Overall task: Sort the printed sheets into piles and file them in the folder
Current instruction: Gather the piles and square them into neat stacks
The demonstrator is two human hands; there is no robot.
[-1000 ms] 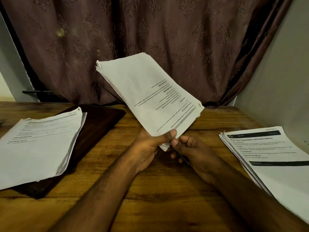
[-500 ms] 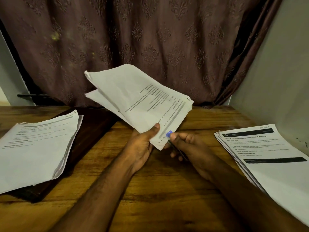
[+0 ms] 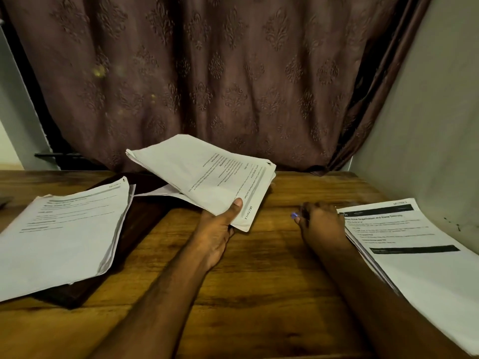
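Note:
My left hand (image 3: pixel 216 230) grips the near corner of a stack of printed sheets (image 3: pixel 207 174) and holds it low over the wooden table (image 3: pixel 259 294), text upside down to me. One sheet hangs loose under the stack. My right hand (image 3: pixel 320 222) is off the stack, blurred, its fingers curled around a pen with a blue tip (image 3: pixel 294 215), right beside the right pile (image 3: pixel 420 244). A left pile (image 3: pixel 59 234) lies partly on a dark brown folder (image 3: pixel 134 221).
A brown patterned curtain (image 3: pixel 207 73) hangs behind the table's far edge. A pale wall (image 3: pixel 427 125) closes the right side, close to the right pile. Bare wood shows between the two piles.
The stack has dropped from raised and steep to low and flatter over the table. My right hand let go of its corner and moved right toward the right pile.

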